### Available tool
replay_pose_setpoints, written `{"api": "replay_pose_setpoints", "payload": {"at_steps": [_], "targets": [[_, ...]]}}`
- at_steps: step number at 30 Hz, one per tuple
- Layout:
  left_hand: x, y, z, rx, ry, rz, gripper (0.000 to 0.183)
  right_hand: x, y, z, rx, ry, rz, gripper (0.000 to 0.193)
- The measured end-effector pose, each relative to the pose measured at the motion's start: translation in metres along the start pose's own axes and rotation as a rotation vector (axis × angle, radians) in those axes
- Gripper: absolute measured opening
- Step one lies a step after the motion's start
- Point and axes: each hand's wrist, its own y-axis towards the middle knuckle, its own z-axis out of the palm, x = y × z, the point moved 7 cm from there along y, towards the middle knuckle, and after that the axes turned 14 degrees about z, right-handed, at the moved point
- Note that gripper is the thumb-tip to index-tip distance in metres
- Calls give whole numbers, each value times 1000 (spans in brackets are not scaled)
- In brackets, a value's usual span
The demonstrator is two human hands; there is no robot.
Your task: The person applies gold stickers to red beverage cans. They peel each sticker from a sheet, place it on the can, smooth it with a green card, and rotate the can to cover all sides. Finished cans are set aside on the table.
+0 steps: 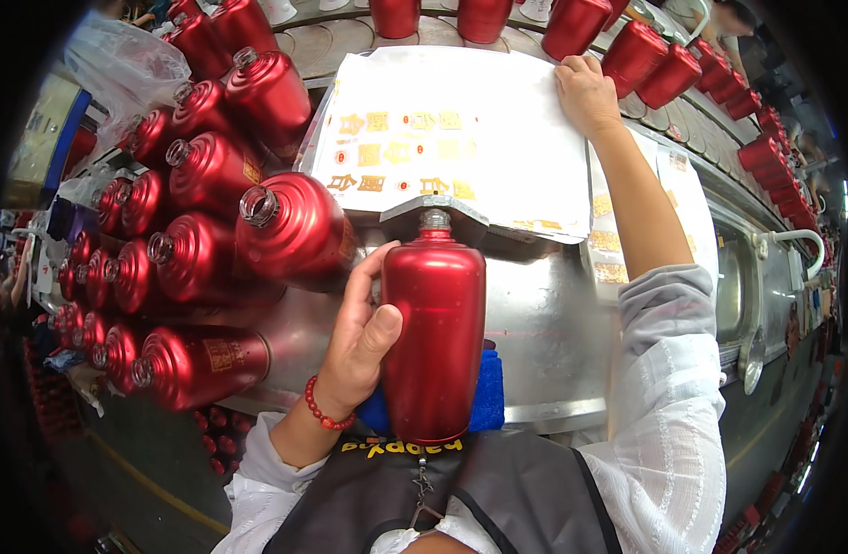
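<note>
A glossy red bottle (433, 342) lies in front of me, its clear glass neck pointing away and set against a metal rest (435, 205). My left hand (354, 346) grips its left side, thumb on top and fingers partly hidden behind it. A blue cloth (488, 392) shows under the bottle's lower end. Beyond is a stack of white sheets (525, 138), the top one printed with gold characters and small red marks. My right hand (590, 97) reaches to the far right corner of this stack, its fingers bent together on the sheet's edge.
Many red bottles (294, 231) crowd the left of the metal table (535, 323), one of them (207, 362) lying near its edge. More bottles (631, 55) stand along a slatted conveyor (327, 35) at the back. A plastic bag (128, 65) hangs at the far left.
</note>
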Motion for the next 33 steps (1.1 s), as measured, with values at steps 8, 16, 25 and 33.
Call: {"api": "replay_pose_setpoints", "payload": {"at_steps": [8, 16, 25, 33], "targets": [[2, -1, -2, 3, 4, -4, 80, 3, -9, -39, -8, 473, -86, 7], [-3, 0, 5, 8, -23, 12, 75, 21, -82, -179, 936, 834, -435, 8], [-3, 1, 4, 11, 36, 39, 70, 30, -54, -81, 564, 274, -198, 26], [-3, -1, 3, 3, 5, 66, 68, -62, -53, -71, 807, 930, 352, 25]]}}
